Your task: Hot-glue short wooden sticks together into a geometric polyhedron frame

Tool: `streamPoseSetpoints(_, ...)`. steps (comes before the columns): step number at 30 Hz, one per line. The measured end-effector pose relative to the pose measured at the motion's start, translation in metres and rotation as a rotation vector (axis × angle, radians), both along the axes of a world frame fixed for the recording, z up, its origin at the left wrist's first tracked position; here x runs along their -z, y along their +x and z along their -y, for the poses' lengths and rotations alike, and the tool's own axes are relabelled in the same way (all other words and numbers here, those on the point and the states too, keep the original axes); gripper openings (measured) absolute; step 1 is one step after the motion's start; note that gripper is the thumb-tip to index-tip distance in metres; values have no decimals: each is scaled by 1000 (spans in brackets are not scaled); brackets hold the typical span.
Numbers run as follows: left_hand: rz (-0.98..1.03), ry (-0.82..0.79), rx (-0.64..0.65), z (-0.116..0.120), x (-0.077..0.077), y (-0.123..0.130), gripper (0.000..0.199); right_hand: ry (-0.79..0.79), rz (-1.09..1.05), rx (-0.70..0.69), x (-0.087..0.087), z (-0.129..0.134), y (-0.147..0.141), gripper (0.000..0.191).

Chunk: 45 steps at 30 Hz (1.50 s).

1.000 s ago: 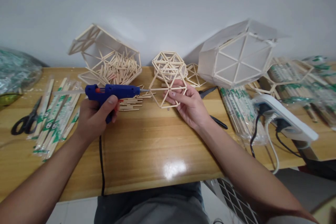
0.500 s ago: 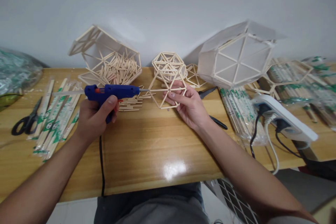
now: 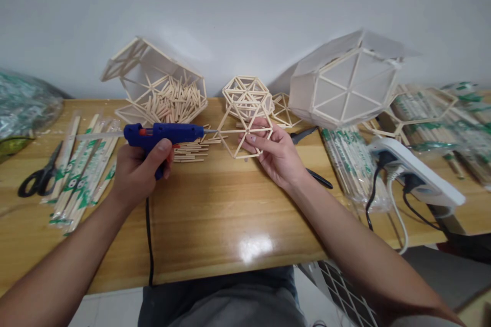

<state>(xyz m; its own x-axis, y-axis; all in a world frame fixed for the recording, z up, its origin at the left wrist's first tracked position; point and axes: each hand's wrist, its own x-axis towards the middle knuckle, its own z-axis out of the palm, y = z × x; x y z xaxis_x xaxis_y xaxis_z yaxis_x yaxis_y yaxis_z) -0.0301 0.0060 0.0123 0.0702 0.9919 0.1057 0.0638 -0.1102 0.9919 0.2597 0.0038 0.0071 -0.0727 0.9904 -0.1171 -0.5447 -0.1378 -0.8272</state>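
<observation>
My left hand (image 3: 140,166) is wrapped round the handle of a blue glue gun (image 3: 174,133), its nozzle pointing right. The nozzle tip is at the left corner of a spoked hexagonal stick frame (image 3: 235,156); whether they touch I cannot tell. My right hand (image 3: 278,153) pinches this frame at its right side between thumb and fingers, holding it up and tilted. Short cut sticks (image 3: 190,152) lie in rows beneath the nozzle. Behind the held frame stands a small stick polyhedron (image 3: 245,87), with another flat spoked frame (image 3: 284,107) beside it.
A half-open stick shell (image 3: 161,69) holds many short sticks. A large covered polyhedron (image 3: 345,82) stands back right. Scissors (image 3: 38,179) and wrapped chopsticks (image 3: 82,176) lie left; black-handled pliers (image 3: 318,178), more wrapped chopsticks (image 3: 353,166) and a power strip (image 3: 422,171) lie right.
</observation>
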Motion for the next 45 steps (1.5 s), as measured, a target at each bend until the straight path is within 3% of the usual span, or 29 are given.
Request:
streamPoseSetpoints(37,-106,22,48,-8,-2,-8,44,23,27,21,2,0,0,36)
streamPoseSetpoints(45,-147,25,60,8,0,-12,36,20,14,61,0,-2,2,41)
